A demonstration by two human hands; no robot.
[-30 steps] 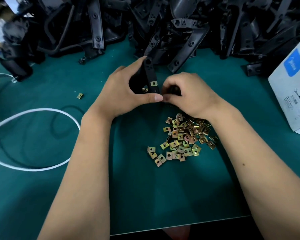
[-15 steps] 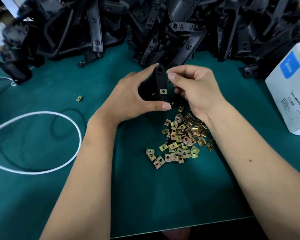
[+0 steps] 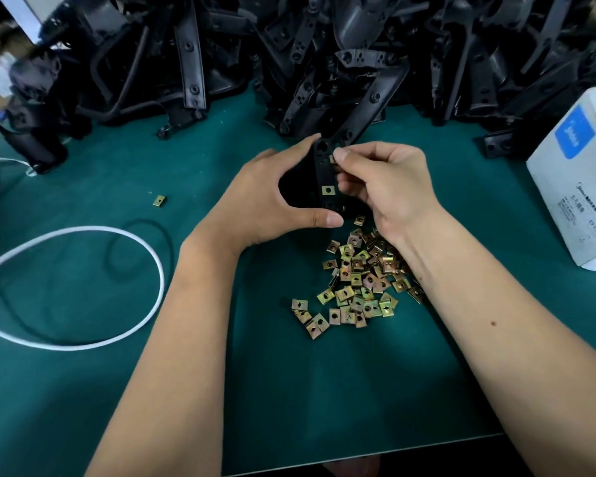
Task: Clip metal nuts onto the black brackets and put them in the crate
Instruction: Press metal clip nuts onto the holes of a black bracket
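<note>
Between my two hands stands the black bracket (image 3: 325, 173), held upright above the green mat (image 3: 324, 390). My left hand (image 3: 265, 201) curls round it, forefinger over the top end and thumb under the bottom. My right hand (image 3: 389, 187) pinches a metal nut (image 3: 332, 158) between thumb and forefinger and holds it against the bracket's right edge near the top; I cannot tell whether it has seated.

Lower down the same bracket one clipped nut (image 3: 328, 190) already sits over its hole, so I judge this piece half done or a little more, with the upper clip in hand now.

Just below my right wrist lies the loose pile of nuts (image 3: 358, 280), still plentiful, and one stray nut (image 3: 159, 201) lies well apart to the left, near the white cable (image 3: 131, 242).

Along the far edge of the mat the heap of brackets (image 3: 324, 56) is large. I see no crate anywhere, so how many finished pieces are stored I cannot say; by the heap and the pile, I judge most of the job remains.

A white box (image 3: 578, 187) stands at the right edge.
</note>
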